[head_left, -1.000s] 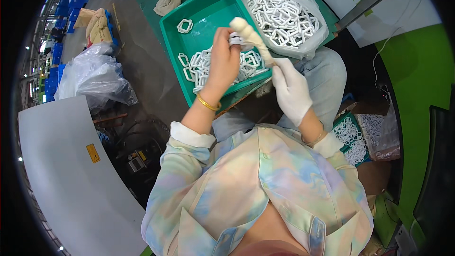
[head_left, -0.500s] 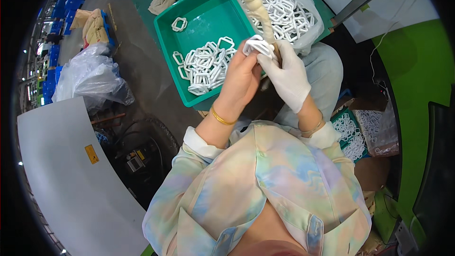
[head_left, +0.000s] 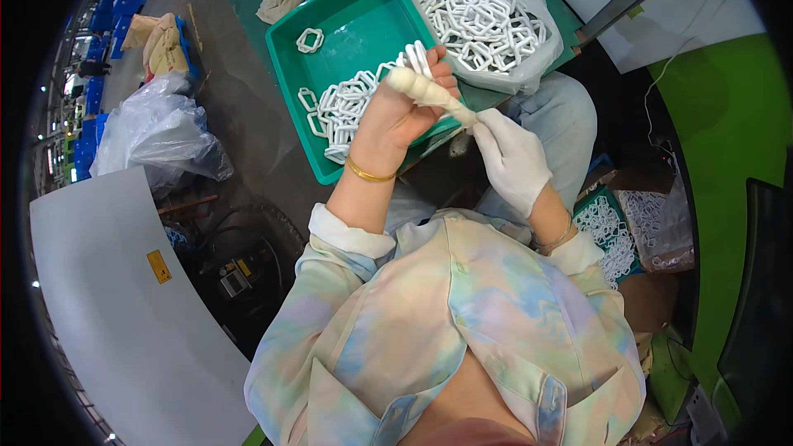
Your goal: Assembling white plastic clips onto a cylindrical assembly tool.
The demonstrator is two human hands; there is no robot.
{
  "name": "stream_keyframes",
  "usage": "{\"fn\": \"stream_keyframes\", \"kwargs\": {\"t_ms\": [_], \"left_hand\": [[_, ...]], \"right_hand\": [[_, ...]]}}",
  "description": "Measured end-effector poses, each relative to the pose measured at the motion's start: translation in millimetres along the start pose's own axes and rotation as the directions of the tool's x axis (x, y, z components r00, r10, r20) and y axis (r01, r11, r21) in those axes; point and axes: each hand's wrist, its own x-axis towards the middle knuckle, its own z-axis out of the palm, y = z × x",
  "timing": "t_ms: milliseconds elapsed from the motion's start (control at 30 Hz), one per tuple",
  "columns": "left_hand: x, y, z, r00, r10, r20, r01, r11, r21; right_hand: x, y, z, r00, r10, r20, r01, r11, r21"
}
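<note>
— Over the green plastic tray (head_left: pixel 363 29), what's the bare left hand (head_left: pixel 405 111) got?
— It's clamped on white plastic links (head_left: pixel 415 58)! At four o'clock, the white-gloved right hand (head_left: pixel 512 161) pinches a cream wrapped rod (head_left: pixel 429 92).

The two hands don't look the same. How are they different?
The right hand wears a white glove; the left hand is bare, with a gold bangle at its wrist. The left hand holds several white plastic rings in its fingers, over the green tray; the right hand grips only the near end of a pale wrapped stick. Both hands touch that stick.
</note>
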Motion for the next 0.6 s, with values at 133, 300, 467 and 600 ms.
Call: {"fn": "stream_keyframes", "kwargs": {"t_ms": [133,300,467,600], "left_hand": [[-2.1,-14.8,20.8,0.998,-0.045,-0.034,0.043,0.997,-0.067],[-6.7,-27.2,17.5,0.998,0.033,0.061,-0.035,0.998,0.044],[-8.1,-32.1,28.8,0.995,0.080,0.058,-0.079,0.997,-0.009],[-7.0,-32.4,28.6,0.989,0.135,-0.058,-0.134,0.991,0.020]], "right_hand": [[9.6,13.4,-2.1,0.965,0.127,-0.228,-0.103,0.988,0.113],[21.8,-24.7,-2.3,0.979,0.158,-0.126,-0.108,0.935,0.336],[37.2,-17.0,-0.1,0.926,0.197,-0.323,-0.064,0.922,0.382],[31.6,-28.1,-1.5,0.955,0.233,-0.185,-0.162,0.929,0.333]]}}
